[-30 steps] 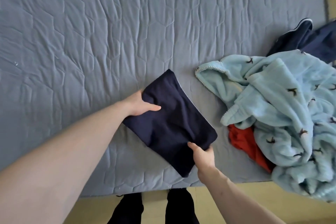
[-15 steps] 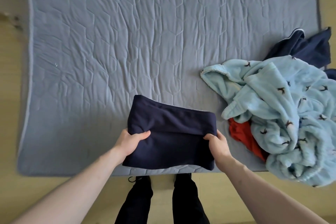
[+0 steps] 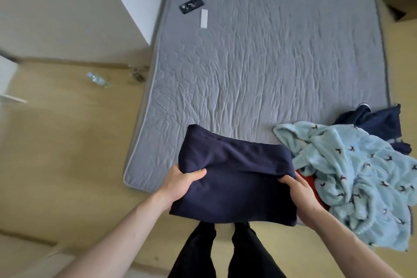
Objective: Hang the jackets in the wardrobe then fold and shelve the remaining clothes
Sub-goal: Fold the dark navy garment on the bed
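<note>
Nearest, black-trousered legs (image 3: 225, 253) on pale wood floor (image 3: 67, 165). Just above, folded navy-blue cloth bundle (image 3: 234, 183) held off the mattress edge: left hand (image 3: 180, 184) gripping its left side, thumb on top, fingers under; right hand (image 3: 300, 192) gripping its right side likewise. Folding apparently finished; shelving step in hand. Next move likely to call for level carrying, both grips kept firm so layers stay stacked. To the right, unfolded: crumpled light-blue fleece garment with small dark print (image 3: 361, 178), a red cloth (image 3: 313, 185) beneath it, another navy garment (image 3: 374, 122) behind. Beyond, grey quilted mattress (image 3: 270, 63); at its far end a black phone (image 3: 191, 5) and white strip (image 3: 204, 18).
</note>
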The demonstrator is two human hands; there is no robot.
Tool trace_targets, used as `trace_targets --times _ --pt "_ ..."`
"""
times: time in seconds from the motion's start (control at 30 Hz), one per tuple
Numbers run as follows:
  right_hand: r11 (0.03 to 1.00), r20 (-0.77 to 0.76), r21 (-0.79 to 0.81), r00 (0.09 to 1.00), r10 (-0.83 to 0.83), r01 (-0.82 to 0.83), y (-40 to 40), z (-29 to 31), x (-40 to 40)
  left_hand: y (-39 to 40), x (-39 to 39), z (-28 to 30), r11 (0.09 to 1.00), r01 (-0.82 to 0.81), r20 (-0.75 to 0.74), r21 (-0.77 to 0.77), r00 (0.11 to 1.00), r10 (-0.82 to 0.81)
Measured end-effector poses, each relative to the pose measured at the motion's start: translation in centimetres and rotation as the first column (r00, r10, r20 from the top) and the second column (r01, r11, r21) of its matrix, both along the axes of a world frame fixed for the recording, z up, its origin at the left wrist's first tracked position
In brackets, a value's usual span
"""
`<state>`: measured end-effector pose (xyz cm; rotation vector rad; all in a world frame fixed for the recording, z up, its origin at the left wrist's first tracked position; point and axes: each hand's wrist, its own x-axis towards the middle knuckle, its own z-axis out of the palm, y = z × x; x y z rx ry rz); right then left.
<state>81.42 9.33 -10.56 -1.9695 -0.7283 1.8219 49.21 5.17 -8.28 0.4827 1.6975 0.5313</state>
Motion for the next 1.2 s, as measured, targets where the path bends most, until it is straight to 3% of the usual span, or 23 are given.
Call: trace_targets --times 0.17,0.33,0.6,0.9,1.2 --pt "1.000 -0.137 0.005 0.990 0.017 -0.017 -1.1 5.9 -3.3 -4.8 -1.5 8.5 0.988 -0.138 -0.041 0.071 0.989 0.142" --pt "0.978 -0.249 0.048 0.946 0.207 -0.202 0.1 10.1 -7.8 -10.4 -3.4 12.9 0.918 -0.343 -0.025 0.198 0.935 0.355" --pt "0.772 -0.233 0.268 0.739 0.632 -0.576 -0.2 18.1 -21.8 -19.9 -10.2 17.8 0.718 -0.614 0.031 0.329 0.767 0.641" --pt "0.533 -0.146 0.430 0.526 0.838 -0.729 -6.9 22.1 -42.8 -31.8 -24.6 21.8 0.491 -0.740 0.084 0.461 0.587 0.805" --pt "0.410 -0.138 0.559 0.407 0.903 -0.721 -14.6 26.4 -59.2 -40.4 -37.7 26.6 0.392 -0.718 0.056 0.574 0.513 0.857"
